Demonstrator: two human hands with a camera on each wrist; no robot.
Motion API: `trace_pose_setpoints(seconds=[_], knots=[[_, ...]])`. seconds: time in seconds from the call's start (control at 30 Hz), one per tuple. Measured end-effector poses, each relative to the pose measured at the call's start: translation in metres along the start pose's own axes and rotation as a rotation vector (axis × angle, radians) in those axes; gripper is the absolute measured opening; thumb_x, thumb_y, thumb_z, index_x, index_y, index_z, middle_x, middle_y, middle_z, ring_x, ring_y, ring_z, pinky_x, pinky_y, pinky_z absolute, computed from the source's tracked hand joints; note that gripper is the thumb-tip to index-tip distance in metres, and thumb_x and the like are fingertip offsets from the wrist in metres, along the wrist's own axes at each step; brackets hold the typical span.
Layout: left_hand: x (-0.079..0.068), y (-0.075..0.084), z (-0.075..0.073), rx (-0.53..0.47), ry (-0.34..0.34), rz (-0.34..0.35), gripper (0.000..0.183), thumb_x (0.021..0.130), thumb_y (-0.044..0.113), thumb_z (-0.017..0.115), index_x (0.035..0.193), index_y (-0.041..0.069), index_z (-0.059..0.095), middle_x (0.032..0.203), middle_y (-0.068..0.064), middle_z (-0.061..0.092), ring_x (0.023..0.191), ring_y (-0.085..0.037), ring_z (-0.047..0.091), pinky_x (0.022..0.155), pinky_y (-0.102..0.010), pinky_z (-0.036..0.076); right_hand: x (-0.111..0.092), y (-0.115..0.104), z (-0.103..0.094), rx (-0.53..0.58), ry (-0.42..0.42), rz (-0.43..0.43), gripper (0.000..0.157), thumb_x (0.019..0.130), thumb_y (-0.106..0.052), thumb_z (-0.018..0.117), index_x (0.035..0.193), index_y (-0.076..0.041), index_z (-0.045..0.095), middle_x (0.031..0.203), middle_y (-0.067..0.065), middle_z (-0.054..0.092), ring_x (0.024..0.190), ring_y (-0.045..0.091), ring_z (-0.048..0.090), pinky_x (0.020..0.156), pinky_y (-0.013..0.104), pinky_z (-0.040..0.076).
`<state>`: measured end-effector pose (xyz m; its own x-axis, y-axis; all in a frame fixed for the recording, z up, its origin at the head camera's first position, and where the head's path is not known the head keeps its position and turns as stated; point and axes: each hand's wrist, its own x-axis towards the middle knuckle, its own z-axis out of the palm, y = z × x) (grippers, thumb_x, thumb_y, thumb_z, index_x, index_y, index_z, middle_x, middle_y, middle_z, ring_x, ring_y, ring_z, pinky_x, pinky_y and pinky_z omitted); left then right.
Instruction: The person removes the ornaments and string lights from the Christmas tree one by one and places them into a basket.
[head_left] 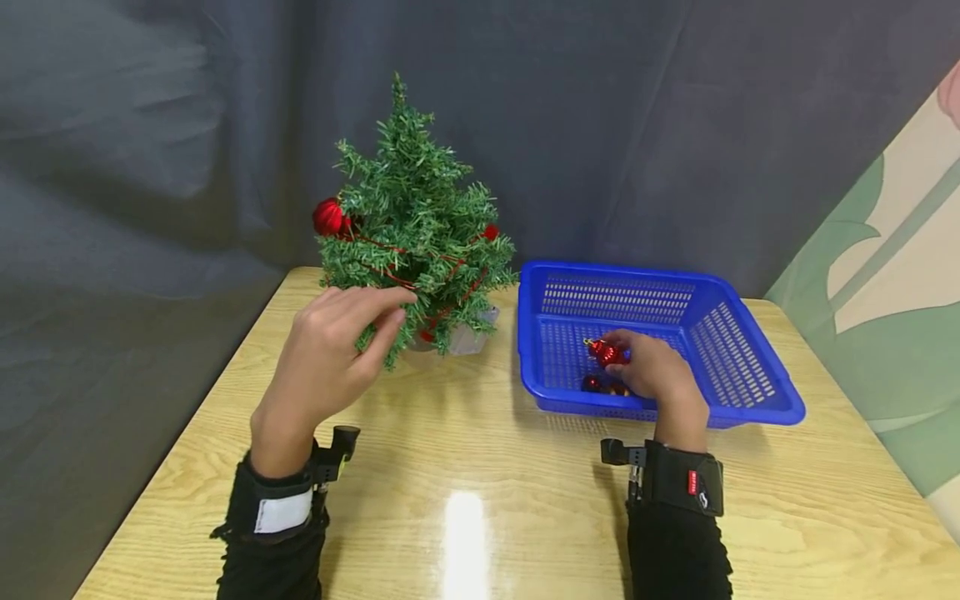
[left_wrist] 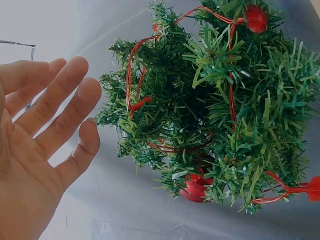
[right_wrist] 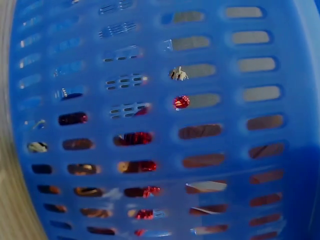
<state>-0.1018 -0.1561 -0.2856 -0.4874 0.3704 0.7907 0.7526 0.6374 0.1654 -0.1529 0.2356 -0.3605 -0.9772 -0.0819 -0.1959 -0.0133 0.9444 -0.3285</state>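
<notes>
A small green artificial Christmas tree (head_left: 420,200) stands at the back left of the table. A red ball ornament (head_left: 330,217) hangs on its left side, and red cords with small red tufts (left_wrist: 256,19) wind through its branches. In front of the tree I hold my left hand (head_left: 322,350) raised, fingers loosely bent around nothing. My right hand (head_left: 656,367) reaches into the blue plastic basket (head_left: 765,408) and pinches a shiny red ornament (head_left: 604,352) with a gold-coloured cap. Below it lie a dark red ball (head_left: 592,383) and a gold-coloured ornament (head_left: 618,389), partly hidden by the basket's rim.
The basket's slotted wall (right_wrist: 225,115) fills the right wrist view, so only bits of the hand and ornaments show through it. A dark cloth (head_left: 585,125) hangs behind the wooden table (head_left: 525,517). A leaf-patterned surface (head_left: 892,292) borders it at right.
</notes>
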Motion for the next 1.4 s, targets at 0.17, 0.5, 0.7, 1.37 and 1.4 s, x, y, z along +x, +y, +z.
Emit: trace_pose_setpoints(seconds=[0.17, 0.5, 0.7, 1.37, 1.4], knots=[[-0.002, 0.000, 0.000, 0.003, -0.002, -0.007, 0.019, 0.091, 0.006, 0.068, 0.109, 0.007, 0.074, 0.086, -0.005, 0.074, 0.068, -0.015, 0.061, 0.062, -0.032, 0.040, 0.002, 0.002, 0.004, -0.021, 0.003, 0.009, 0.046, 0.096, -0.018, 0.064, 0.140, -0.010, 0.054, 0.133, 0.025, 0.060, 0.122, 0.049, 0.054, 0.096, 0.066, 0.043], [-0.004, -0.002, -0.004, 0.001, 0.010, -0.020, 0.018, 0.091, 0.006, 0.068, 0.109, 0.005, 0.074, 0.084, -0.006, 0.072, 0.073, -0.017, 0.064, 0.064, -0.034, 0.044, 0.005, 0.001, 0.004, -0.033, -0.023, 0.017, 0.045, 0.095, -0.015, 0.063, 0.140, -0.013, 0.055, 0.135, 0.025, 0.059, 0.123, 0.051, 0.052, 0.098, 0.067, 0.042], [-0.003, -0.002, -0.007, 0.010, 0.009, -0.017, 0.018, 0.091, 0.005, 0.067, 0.108, 0.006, 0.073, 0.081, -0.006, 0.070, 0.072, -0.017, 0.063, 0.064, -0.034, 0.044, 0.005, 0.001, 0.005, -0.064, -0.075, 0.034, 0.045, 0.096, -0.018, 0.062, 0.140, -0.015, 0.055, 0.136, 0.026, 0.057, 0.123, 0.052, 0.052, 0.097, 0.068, 0.042], [-0.004, -0.009, -0.009, 0.011, 0.002, -0.041, 0.017, 0.094, 0.009, 0.065, 0.109, 0.006, 0.073, 0.084, -0.007, 0.071, 0.076, -0.019, 0.066, 0.068, -0.036, 0.048, 0.006, 0.000, 0.005, -0.036, -0.096, 0.017, 0.038, 0.095, -0.010, 0.048, 0.129, -0.011, 0.065, 0.128, 0.026, 0.061, 0.112, 0.044, 0.058, 0.089, 0.061, 0.048], [-0.004, -0.010, -0.008, 0.016, -0.010, -0.052, 0.017, 0.095, 0.010, 0.065, 0.110, 0.007, 0.073, 0.084, -0.007, 0.072, 0.077, -0.019, 0.066, 0.069, -0.036, 0.048, 0.005, 0.000, 0.005, -0.031, -0.101, 0.018, 0.037, 0.097, -0.011, 0.047, 0.129, -0.010, 0.065, 0.130, 0.027, 0.061, 0.114, 0.046, 0.057, 0.090, 0.062, 0.047]])
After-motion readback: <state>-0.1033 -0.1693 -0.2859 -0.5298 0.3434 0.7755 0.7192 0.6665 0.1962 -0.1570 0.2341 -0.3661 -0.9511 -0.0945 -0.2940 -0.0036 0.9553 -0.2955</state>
